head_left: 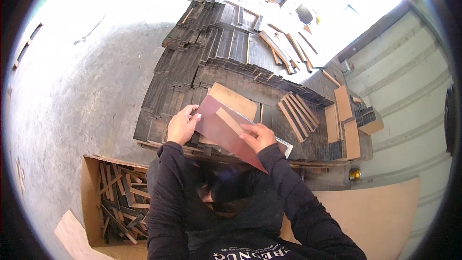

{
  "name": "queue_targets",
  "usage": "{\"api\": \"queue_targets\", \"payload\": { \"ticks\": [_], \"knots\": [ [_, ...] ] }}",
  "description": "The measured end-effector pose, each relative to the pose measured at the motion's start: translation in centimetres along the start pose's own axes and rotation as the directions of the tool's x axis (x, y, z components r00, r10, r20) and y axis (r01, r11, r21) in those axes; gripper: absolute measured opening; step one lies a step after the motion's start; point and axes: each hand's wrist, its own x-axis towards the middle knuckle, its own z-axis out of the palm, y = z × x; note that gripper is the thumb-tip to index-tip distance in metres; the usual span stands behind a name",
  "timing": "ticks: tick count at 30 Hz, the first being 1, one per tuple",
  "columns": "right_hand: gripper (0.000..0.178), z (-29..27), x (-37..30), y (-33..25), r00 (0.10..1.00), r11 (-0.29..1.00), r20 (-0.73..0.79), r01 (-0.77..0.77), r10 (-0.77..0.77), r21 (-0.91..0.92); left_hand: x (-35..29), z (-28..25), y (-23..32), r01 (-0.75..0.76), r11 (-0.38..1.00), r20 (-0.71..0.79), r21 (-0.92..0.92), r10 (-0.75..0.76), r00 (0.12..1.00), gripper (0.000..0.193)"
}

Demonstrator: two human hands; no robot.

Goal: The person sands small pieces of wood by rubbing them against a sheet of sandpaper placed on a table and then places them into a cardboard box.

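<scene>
left hand (182, 126): reddish-brown sheet (222, 130) gripped at its left corner
right hand (259, 137): pressed flat on the sheet, fingers open
sheet: held over stacked dark strips (202, 62)

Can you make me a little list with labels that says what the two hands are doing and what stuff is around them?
left hand: grip on the left edge of the reddish-brown sheet
right hand: presses a thin wood strip onto the sheet
under the sheet: tan cardboard piece on a dark stack of boards
to the right: light wood strips
lower left: cardboard box of wood scraps
</scene>
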Motion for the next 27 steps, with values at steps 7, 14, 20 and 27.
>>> {"api": "queue_targets", "payload": {
  "ticks": [7,14,20,27],
  "knots": [
    [0.028,0.9,-0.4,-0.4,0.995,0.993,-0.092,0.025,-0.036,-0.113,0.0,0.6,-1.5,-0.087,0.988,-0.031,-0.125,0.084,0.996,0.035],
    [0.022,5.3,7.1,-1.2,0.938,0.956,-0.186,0.287,-0.294,-0.062,0.6,0.8,-1.2,-0.062,0.993,-0.045,-0.096,0.058,0.997,0.031],
    [0.027,0.5,-2.1,-0.6,0.997,0.990,-0.061,0.034,-0.043,-0.138,-0.2,-0.1,0.0,0.076,0.988,0.045,-0.137,-0.070,0.997,0.030],
    [0.021,2.8,9.4,-3.0,0.974,0.972,-0.228,-0.065,0.013,-0.224,0.2,0.9,0.2,-0.057,0.982,0.004,-0.179,0.059,0.998,0.026]
  ]
}}
